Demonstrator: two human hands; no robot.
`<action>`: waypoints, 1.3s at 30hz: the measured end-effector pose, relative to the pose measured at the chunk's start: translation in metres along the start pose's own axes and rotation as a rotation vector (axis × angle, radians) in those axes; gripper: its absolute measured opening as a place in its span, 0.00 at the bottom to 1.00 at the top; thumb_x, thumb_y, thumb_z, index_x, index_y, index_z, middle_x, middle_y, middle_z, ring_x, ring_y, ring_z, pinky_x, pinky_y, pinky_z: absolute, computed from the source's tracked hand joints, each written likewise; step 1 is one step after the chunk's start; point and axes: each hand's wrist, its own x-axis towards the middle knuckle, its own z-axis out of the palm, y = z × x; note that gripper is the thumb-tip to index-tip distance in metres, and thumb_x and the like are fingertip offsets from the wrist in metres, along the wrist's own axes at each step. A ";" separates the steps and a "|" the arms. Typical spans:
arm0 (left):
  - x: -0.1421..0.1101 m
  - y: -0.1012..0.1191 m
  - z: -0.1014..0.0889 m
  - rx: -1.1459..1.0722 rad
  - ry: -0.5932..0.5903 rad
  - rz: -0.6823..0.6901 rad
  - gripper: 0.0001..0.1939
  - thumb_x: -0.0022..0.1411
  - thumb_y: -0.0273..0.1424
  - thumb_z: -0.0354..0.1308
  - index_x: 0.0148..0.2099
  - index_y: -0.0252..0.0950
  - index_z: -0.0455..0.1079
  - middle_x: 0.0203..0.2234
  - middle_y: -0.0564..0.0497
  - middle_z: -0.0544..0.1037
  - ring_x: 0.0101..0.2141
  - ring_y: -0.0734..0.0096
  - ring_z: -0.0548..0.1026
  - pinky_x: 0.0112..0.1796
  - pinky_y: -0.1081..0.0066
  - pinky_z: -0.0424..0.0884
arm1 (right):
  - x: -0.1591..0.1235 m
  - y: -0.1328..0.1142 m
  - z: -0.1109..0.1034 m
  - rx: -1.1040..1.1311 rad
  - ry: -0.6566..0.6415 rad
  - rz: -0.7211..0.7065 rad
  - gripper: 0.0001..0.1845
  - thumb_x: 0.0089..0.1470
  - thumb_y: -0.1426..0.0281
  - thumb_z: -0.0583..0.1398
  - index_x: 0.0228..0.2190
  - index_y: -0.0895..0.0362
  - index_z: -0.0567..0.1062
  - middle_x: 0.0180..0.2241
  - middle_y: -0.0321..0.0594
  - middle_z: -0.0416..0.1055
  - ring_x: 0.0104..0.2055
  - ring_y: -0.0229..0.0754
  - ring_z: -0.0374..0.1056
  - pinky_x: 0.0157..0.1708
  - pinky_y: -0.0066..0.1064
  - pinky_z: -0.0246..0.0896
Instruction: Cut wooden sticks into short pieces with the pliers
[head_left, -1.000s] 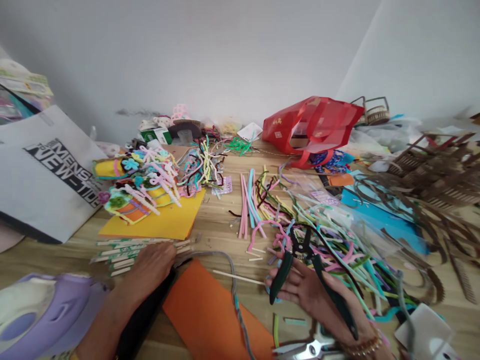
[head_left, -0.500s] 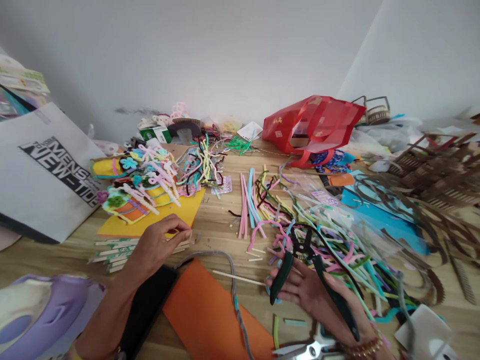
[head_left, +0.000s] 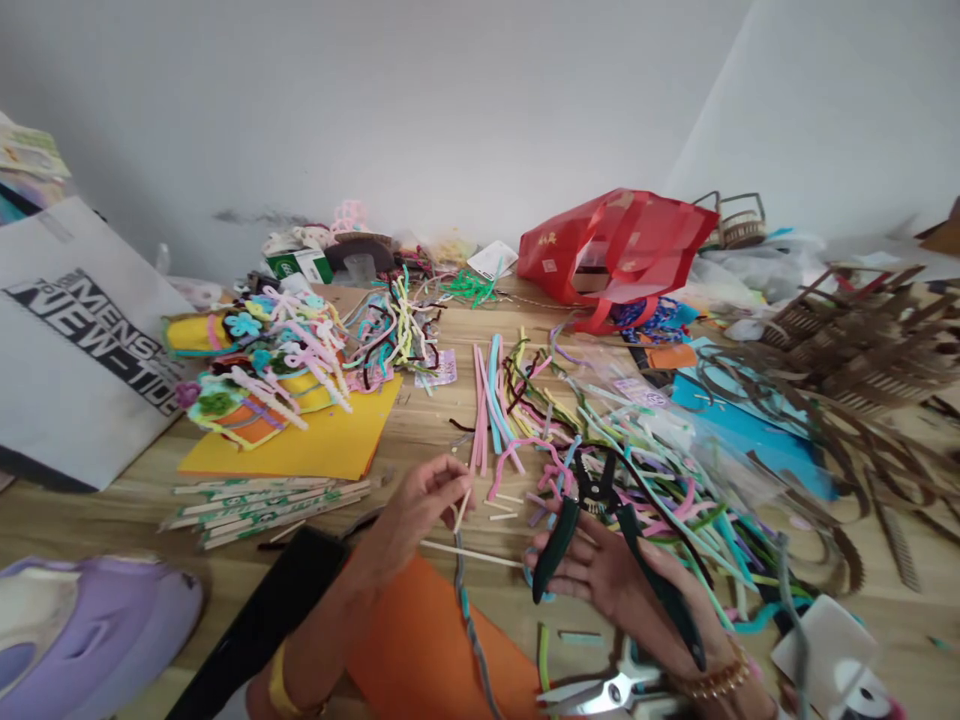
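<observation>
My left hand (head_left: pixel 411 522) is over the orange foam sheet (head_left: pixel 427 640), its fingertips pinching a thin pale stick (head_left: pixel 463 510). Just below that stick rises the end of a twisted grey and teal pipe-cleaner cord (head_left: pixel 466 620). My right hand (head_left: pixel 600 580) is shut around dark green-handled pliers (head_left: pixel 600 530), whose metal jaws point up into a heap of coloured pipe cleaners (head_left: pixel 660 480). Another loose pale stick (head_left: pixel 472 552) lies between my hands.
Pipe-cleaner crafts sit on a yellow sheet (head_left: pixel 300 440), with bundled craft sticks (head_left: pixel 262 508) nearer me. Steel scissors (head_left: pixel 611 695) lie by my right wrist. A red bag (head_left: pixel 615 250), brown woven strips (head_left: pixel 847 350) and a purple object (head_left: pixel 90 640) surround the wooden table.
My left hand has moved right, from the yellow sheet's edge to above the orange sheet, and now pinches the stick. The whole scene has shifted slightly left; my right hand still grips the pliers.
</observation>
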 end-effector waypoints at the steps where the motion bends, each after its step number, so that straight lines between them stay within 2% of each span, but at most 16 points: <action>1: 0.002 -0.003 0.007 0.005 -0.034 0.000 0.12 0.56 0.40 0.57 0.33 0.36 0.65 0.21 0.55 0.74 0.19 0.78 0.66 0.22 0.77 0.61 | 0.000 0.000 0.000 0.000 0.005 -0.006 0.41 0.48 0.48 0.56 0.58 0.57 0.62 0.53 0.56 0.68 0.54 0.61 0.64 0.55 0.55 0.48; 4: 0.007 -0.010 0.021 0.087 -0.064 -0.001 0.12 0.58 0.40 0.54 0.35 0.37 0.63 0.18 0.57 0.72 0.14 0.80 0.58 0.18 0.77 0.53 | -0.001 0.000 -0.001 0.011 -0.007 -0.018 0.39 0.49 0.49 0.56 0.57 0.57 0.63 0.54 0.55 0.67 0.54 0.61 0.65 0.54 0.55 0.49; 6: 0.010 -0.012 0.025 0.158 -0.060 0.028 0.10 0.60 0.39 0.52 0.36 0.37 0.63 0.16 0.59 0.70 0.14 0.80 0.57 0.18 0.77 0.51 | -0.001 0.000 0.001 0.020 -0.019 -0.019 0.37 0.49 0.51 0.56 0.56 0.56 0.65 0.54 0.55 0.67 0.54 0.61 0.65 0.55 0.55 0.49; 12: 0.012 -0.017 0.021 0.230 -0.144 0.122 0.09 0.62 0.36 0.51 0.39 0.36 0.65 0.21 0.56 0.71 0.22 0.76 0.65 0.24 0.76 0.58 | -0.002 -0.005 0.010 0.022 -0.001 -0.022 0.37 0.50 0.52 0.57 0.57 0.58 0.64 0.52 0.56 0.69 0.58 0.60 0.61 0.57 0.54 0.48; 18: 0.016 -0.034 0.013 0.069 -0.258 0.066 0.24 0.58 0.42 0.57 0.53 0.34 0.64 0.36 0.48 0.73 0.31 0.73 0.72 0.29 0.75 0.66 | -0.002 -0.004 0.009 0.044 -0.031 -0.033 0.34 0.52 0.53 0.57 0.56 0.58 0.65 0.52 0.55 0.70 0.56 0.60 0.64 0.57 0.55 0.48; 21: 0.019 -0.039 0.013 0.013 -0.286 0.073 0.27 0.56 0.46 0.59 0.51 0.31 0.66 0.34 0.47 0.74 0.31 0.69 0.74 0.32 0.70 0.70 | -0.002 -0.005 0.008 0.060 -0.055 -0.035 0.32 0.52 0.55 0.57 0.55 0.57 0.67 0.51 0.54 0.70 0.55 0.60 0.64 0.57 0.55 0.47; 23: 0.019 -0.037 0.016 0.036 -0.312 0.054 0.24 0.57 0.45 0.58 0.47 0.30 0.68 0.31 0.47 0.75 0.30 0.66 0.76 0.33 0.68 0.71 | -0.002 -0.005 0.008 0.073 -0.063 -0.036 0.31 0.52 0.55 0.57 0.54 0.56 0.68 0.51 0.54 0.71 0.55 0.60 0.64 0.58 0.55 0.46; 25: 0.018 -0.032 0.019 0.167 -0.287 0.048 0.17 0.60 0.41 0.55 0.42 0.31 0.70 0.29 0.47 0.77 0.28 0.66 0.77 0.31 0.68 0.71 | -0.002 -0.006 0.008 0.076 -0.069 -0.037 0.30 0.53 0.56 0.57 0.54 0.56 0.68 0.51 0.54 0.71 0.55 0.60 0.65 0.58 0.55 0.46; 27: 0.017 -0.027 0.023 0.338 -0.194 0.071 0.11 0.61 0.35 0.53 0.38 0.32 0.71 0.28 0.48 0.78 0.26 0.68 0.75 0.30 0.70 0.69 | -0.002 -0.005 0.007 0.072 -0.073 -0.041 0.31 0.53 0.55 0.57 0.55 0.56 0.67 0.51 0.54 0.71 0.54 0.60 0.66 0.57 0.55 0.47; 31: 0.020 -0.018 0.027 0.700 -0.032 0.272 0.07 0.59 0.27 0.55 0.31 0.34 0.73 0.29 0.49 0.75 0.30 0.68 0.73 0.35 0.71 0.66 | -0.001 -0.006 0.008 0.056 -0.077 -0.042 0.32 0.53 0.55 0.57 0.56 0.57 0.66 0.51 0.54 0.71 0.54 0.60 0.66 0.57 0.55 0.48; 34: 0.027 -0.019 0.027 0.883 -0.033 0.417 0.09 0.61 0.24 0.53 0.32 0.34 0.74 0.32 0.48 0.73 0.34 0.68 0.72 0.37 0.71 0.66 | 0.000 -0.006 0.008 0.065 -0.090 -0.045 0.30 0.54 0.55 0.57 0.55 0.56 0.68 0.51 0.53 0.71 0.55 0.59 0.65 0.58 0.54 0.47; 39: 0.037 -0.029 0.028 0.940 -0.128 0.497 0.10 0.62 0.23 0.52 0.33 0.35 0.74 0.31 0.50 0.71 0.34 0.69 0.72 0.38 0.72 0.67 | 0.001 -0.002 0.005 0.067 -0.082 -0.044 0.30 0.53 0.54 0.57 0.54 0.56 0.68 0.54 0.52 0.68 0.58 0.59 0.62 0.57 0.54 0.50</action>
